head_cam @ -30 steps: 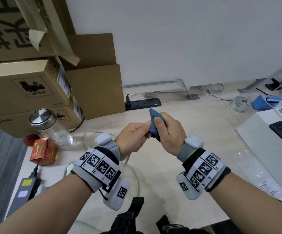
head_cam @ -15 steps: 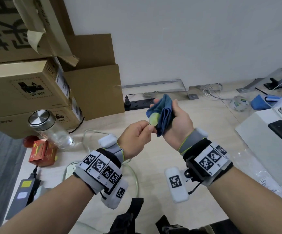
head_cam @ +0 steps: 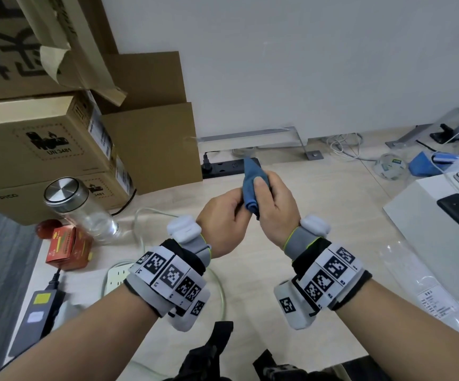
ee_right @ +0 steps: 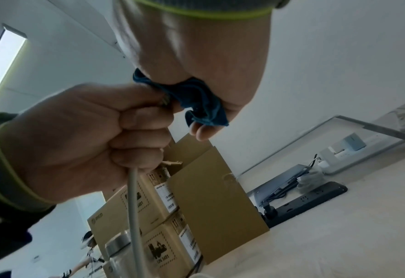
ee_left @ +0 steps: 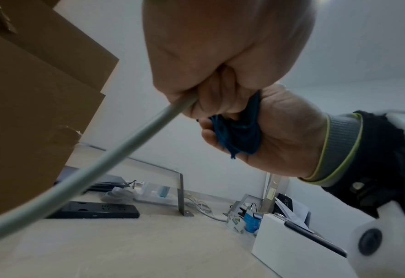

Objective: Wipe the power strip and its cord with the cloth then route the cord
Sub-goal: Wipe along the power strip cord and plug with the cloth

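Observation:
Above the middle of the desk, my right hand [head_cam: 266, 193] grips a bunched blue cloth [head_cam: 251, 185]. My left hand [head_cam: 231, 210], right against it, is a fist round the pale cord [ee_left: 101, 159] that hangs from it. The right wrist view shows the same cord [ee_right: 133, 206] dropping from the left fist, with the cloth [ee_right: 196, 101] pressed to that fist's top. The cord's end is hidden inside the cloth. The white power strip [head_cam: 115, 279] lies on the desk, half hidden by my left wrist, its cord [head_cam: 140, 224] looped around it.
A black power strip [head_cam: 222, 167] lies by the wall. Cardboard boxes [head_cam: 44, 144] stack at the left, with a glass jar [head_cam: 79, 213], a red box [head_cam: 68, 251] and a laptop charger [head_cam: 41, 312] in front. A white box [head_cam: 437, 237] with a phone is at the right.
Half a second ago my right hand was turned palm up, with the cloth open round the cord's pale end. It has turned back over and closed the cloth against my left fist.

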`<action>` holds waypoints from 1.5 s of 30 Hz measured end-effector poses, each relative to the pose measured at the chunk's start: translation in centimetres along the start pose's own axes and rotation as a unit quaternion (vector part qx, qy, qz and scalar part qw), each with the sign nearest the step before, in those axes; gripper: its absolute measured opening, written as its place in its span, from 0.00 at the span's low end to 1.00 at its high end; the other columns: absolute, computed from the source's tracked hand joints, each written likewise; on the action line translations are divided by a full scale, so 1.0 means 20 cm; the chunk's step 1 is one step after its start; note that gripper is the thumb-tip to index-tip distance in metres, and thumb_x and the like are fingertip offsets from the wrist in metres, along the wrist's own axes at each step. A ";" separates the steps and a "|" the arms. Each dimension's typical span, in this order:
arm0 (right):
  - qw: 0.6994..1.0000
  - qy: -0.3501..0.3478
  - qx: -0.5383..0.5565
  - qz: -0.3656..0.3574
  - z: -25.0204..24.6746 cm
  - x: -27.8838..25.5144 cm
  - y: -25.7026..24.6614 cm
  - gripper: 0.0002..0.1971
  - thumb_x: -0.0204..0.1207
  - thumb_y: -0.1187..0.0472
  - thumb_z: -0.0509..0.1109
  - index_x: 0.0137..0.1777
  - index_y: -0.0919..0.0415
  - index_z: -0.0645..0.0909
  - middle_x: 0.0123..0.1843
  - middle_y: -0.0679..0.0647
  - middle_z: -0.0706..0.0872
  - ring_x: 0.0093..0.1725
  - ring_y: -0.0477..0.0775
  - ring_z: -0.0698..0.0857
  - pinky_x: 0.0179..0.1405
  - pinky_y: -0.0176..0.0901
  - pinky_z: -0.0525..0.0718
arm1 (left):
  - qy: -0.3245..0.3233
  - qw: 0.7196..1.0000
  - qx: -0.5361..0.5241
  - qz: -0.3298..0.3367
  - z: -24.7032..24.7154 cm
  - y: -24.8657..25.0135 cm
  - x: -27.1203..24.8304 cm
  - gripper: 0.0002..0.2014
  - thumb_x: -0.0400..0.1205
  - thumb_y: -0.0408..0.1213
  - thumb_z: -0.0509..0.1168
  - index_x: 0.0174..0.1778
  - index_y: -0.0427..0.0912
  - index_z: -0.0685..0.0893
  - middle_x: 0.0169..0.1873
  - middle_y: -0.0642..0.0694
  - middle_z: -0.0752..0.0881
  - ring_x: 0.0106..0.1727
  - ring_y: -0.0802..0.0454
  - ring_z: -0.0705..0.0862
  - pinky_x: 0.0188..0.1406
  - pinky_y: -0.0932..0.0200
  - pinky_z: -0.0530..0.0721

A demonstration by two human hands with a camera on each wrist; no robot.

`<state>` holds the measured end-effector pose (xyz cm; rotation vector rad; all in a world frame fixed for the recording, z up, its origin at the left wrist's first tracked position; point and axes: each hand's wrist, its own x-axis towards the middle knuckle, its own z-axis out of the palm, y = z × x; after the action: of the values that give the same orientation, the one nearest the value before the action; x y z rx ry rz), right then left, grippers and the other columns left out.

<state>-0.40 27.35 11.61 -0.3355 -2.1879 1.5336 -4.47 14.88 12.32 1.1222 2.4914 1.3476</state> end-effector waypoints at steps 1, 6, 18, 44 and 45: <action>1.000 0.015 0.003 0.000 0.00 0.01 -0.01 0.15 0.79 0.50 0.54 0.46 0.59 0.77 0.35 0.48 0.84 0.36 0.42 0.83 0.36 0.35 0.80 | -0.002 1.000 -0.001 0.008 0.01 0.00 -0.01 0.13 0.83 0.38 0.59 0.33 0.55 0.71 0.22 0.58 0.74 0.25 0.59 0.74 0.24 0.69 0.66; 0.956 0.023 0.213 0.200 0.01 0.08 -0.05 0.15 0.81 0.55 0.58 0.38 0.62 0.78 0.34 0.61 0.89 0.36 0.64 0.86 0.43 0.53 0.82 | 0.003 0.999 0.009 0.052 0.03 -0.03 -0.03 0.10 0.82 0.44 0.57 0.37 0.44 0.73 0.22 0.55 0.71 0.23 0.54 0.69 0.24 0.62 0.65; 0.973 -0.062 0.153 0.164 -0.01 -0.01 -0.10 0.16 0.84 0.50 0.57 0.66 0.56 0.77 0.50 0.55 0.85 0.44 0.50 0.85 0.36 0.43 0.85 | 0.046 0.990 0.129 0.042 0.00 -0.02 -0.04 0.13 0.78 0.44 0.55 0.42 0.40 0.82 0.26 0.47 0.85 0.26 0.41 0.79 0.24 0.53 0.73; 0.995 -0.072 0.042 0.054 0.04 -0.04 0.00 0.28 0.73 0.33 0.56 0.68 0.48 0.71 0.50 0.41 0.85 0.52 0.50 0.85 0.56 0.60 0.84 | -0.035 0.985 -0.150 -0.075 -0.01 -0.01 -0.01 0.18 0.88 0.35 0.54 0.31 0.49 0.75 0.18 0.59 0.76 0.22 0.63 0.71 0.28 0.63 0.69; 0.995 -0.065 0.049 0.055 0.04 -0.04 0.01 0.27 0.73 0.32 0.54 0.64 0.49 0.73 0.49 0.44 0.85 0.50 0.52 0.85 0.56 0.64 0.83 | -0.042 0.987 -0.142 -0.057 -0.02 -0.01 -0.01 0.17 0.88 0.34 0.54 0.32 0.49 0.75 0.18 0.60 0.77 0.23 0.63 0.73 0.29 0.65 0.69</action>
<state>-0.21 26.41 10.94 -0.3382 -2.2157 1.7605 -4.51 14.45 12.36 0.9387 2.1812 1.5265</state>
